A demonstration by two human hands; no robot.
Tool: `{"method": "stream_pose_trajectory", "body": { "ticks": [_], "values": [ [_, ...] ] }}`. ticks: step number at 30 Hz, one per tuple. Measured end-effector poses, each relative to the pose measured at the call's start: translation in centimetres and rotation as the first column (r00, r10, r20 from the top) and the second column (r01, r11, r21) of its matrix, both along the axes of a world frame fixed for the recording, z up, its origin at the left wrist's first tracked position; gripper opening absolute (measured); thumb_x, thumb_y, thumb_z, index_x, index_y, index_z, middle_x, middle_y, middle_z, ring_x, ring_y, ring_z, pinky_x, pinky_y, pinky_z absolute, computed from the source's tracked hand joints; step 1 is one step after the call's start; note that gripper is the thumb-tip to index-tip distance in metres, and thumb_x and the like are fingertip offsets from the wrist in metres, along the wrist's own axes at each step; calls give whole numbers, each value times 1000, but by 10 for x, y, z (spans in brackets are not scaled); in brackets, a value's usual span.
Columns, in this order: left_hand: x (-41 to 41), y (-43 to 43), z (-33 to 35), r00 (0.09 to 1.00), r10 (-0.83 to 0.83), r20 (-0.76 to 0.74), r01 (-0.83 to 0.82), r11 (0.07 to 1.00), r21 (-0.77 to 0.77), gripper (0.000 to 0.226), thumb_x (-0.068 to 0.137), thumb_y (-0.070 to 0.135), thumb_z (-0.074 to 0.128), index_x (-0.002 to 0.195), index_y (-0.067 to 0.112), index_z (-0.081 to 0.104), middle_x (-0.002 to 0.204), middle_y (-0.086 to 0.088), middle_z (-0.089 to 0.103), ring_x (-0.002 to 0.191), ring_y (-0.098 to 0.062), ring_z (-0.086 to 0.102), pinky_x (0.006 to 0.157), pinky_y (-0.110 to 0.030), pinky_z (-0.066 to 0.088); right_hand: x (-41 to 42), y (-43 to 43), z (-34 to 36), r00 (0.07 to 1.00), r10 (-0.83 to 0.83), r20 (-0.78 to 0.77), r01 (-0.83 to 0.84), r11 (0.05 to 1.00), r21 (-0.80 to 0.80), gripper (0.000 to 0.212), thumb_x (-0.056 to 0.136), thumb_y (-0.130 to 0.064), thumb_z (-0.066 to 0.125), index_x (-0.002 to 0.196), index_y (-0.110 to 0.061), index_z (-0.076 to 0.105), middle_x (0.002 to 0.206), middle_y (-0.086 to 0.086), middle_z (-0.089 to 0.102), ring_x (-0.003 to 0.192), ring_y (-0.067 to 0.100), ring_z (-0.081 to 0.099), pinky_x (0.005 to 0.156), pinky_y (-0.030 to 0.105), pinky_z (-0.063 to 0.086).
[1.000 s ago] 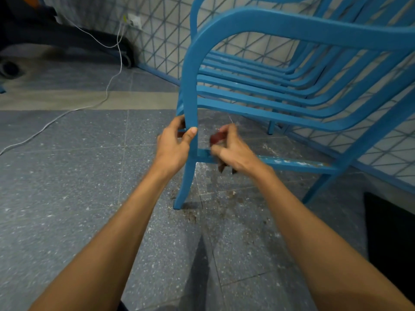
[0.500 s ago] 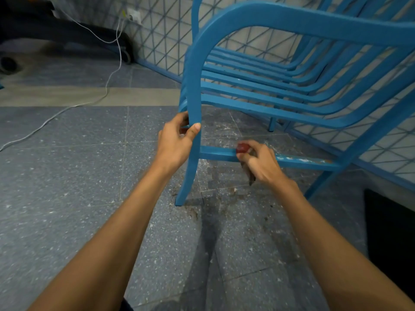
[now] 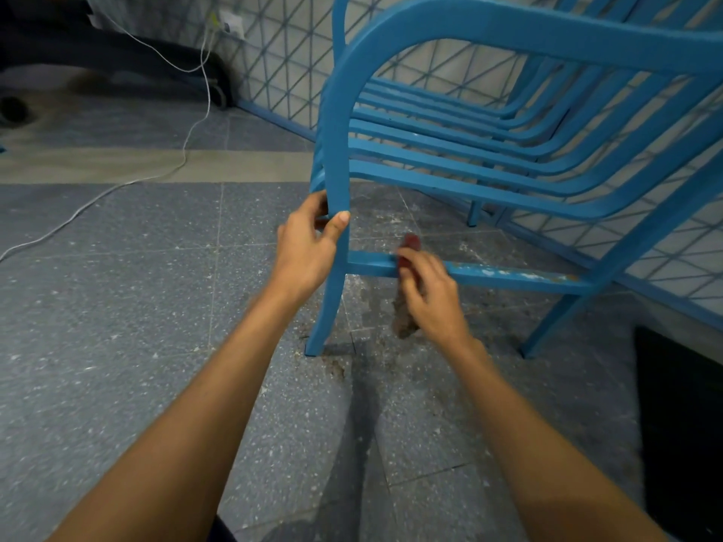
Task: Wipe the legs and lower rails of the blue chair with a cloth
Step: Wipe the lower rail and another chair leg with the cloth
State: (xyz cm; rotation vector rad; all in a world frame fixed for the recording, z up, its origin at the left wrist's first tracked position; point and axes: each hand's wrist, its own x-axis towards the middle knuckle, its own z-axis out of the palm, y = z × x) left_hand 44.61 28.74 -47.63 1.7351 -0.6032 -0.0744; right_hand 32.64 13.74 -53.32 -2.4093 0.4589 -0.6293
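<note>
On the tiled floor (image 3: 117,307), blue chair (image 3: 508,33). Left hand (image 3: 305,248) wrapped around front leg (image 3: 332,291). Right hand (image 3: 430,295) closed on reddish cloth (image 3: 409,244), pressed against lower rail (image 3: 508,273).

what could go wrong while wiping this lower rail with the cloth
1. The lower rail shows chipped, pale patches to the right of the right hand; hard rubbing with the cloth might flake more paint.
2. The cloth's loose end hangs near the gritty floor and could pick up dirt and smear it back.
3. If the left hand lets go of the front leg, the chair may shift.
</note>
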Motion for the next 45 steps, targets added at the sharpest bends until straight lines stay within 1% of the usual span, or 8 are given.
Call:
{"method": "stream_pose_trajectory", "body": {
  "ticks": [8, 18, 22, 27, 31, 35, 41, 45],
  "values": [
    [-5, 6, -4, 999, -35, 5, 34, 984, 176, 35, 95, 22, 54, 129, 18, 52, 121, 4, 61, 107, -9, 54, 90, -27, 43, 20, -33, 22, 936, -328, -128, 321, 944, -71, 26, 100, -14, 38, 110, -4, 59, 93, 10, 63, 82, 22, 59, 70, 30, 43],
    [11, 8, -5, 999, -9, 35, -7, 891, 454, 38, 85, 15, 63, 120, 30, 58, 127, -4, 54, 122, -29, 48, 102, -58, 35, 41, 38, 21, 992, 124, -25, -124, 992, -12, 26, 99, -16, 44, 124, -10, 49, 109, 11, 65, 97, 23, 63, 83, 37, 53],
    [7, 7, 0, 999, 12, 31, -26, 873, 487, 46, 82, 0, 57, 121, 25, 57, 128, -6, 49, 123, -32, 46, 104, -59, 34, 8, -19, 25, 984, -94, -154, 100, 995, 27, 25, 101, -19, 39, 121, -14, 51, 102, 8, 66, 79, 17, 65, 65, 25, 56],
    [-2, 6, 5, 1000, 6, 13, -12, 864, 503, 40, 83, 3, 57, 119, 19, 56, 122, -9, 47, 114, -33, 50, 101, -55, 40, -1, -54, 46, 884, -343, -319, 357, 934, -13, 21, 99, -12, 42, 115, -2, 53, 103, 16, 57, 89, 27, 55, 72, 33, 41],
    [-7, 4, 9, 1000, 14, 1, -12, 868, 497, 38, 85, 4, 59, 121, 16, 55, 120, -9, 44, 110, -31, 52, 101, -46, 43, 34, 6, 43, 943, -194, -271, 192, 981, -34, 19, 99, -8, 41, 115, -7, 51, 92, 3, 55, 85, 19, 57, 65, 23, 38],
    [-11, 2, 13, 999, 29, 21, -35, 873, 486, 36, 84, 4, 58, 120, 10, 57, 118, -13, 43, 107, -30, 51, 96, -33, 41, 52, 46, 30, 997, 30, -67, -29, 999, 16, 17, 100, -15, 42, 106, -5, 55, 94, 10, 66, 87, 24, 59, 75, 35, 47],
    [-13, 1, 13, 999, 41, 22, -47, 878, 477, 37, 87, 6, 58, 124, 11, 55, 113, -5, 36, 100, -23, 46, 101, -37, 40, 12, -13, 23, 984, -55, -170, 63, 997, 38, 27, 102, -28, 35, 119, -13, 49, 100, 4, 62, 81, 13, 60, 59, 14, 43],
    [-14, 1, 12, 999, 32, 25, -40, 889, 456, 39, 88, 5, 57, 126, 11, 54, 111, -2, 34, 96, -17, 41, 101, -34, 39, -10, -51, 23, 909, -345, -236, 327, 938, -115, 32, 102, -36, 32, 113, -11, 48, 95, 4, 59, 94, 25, 58, 94, 44, 43]
  ]
}}
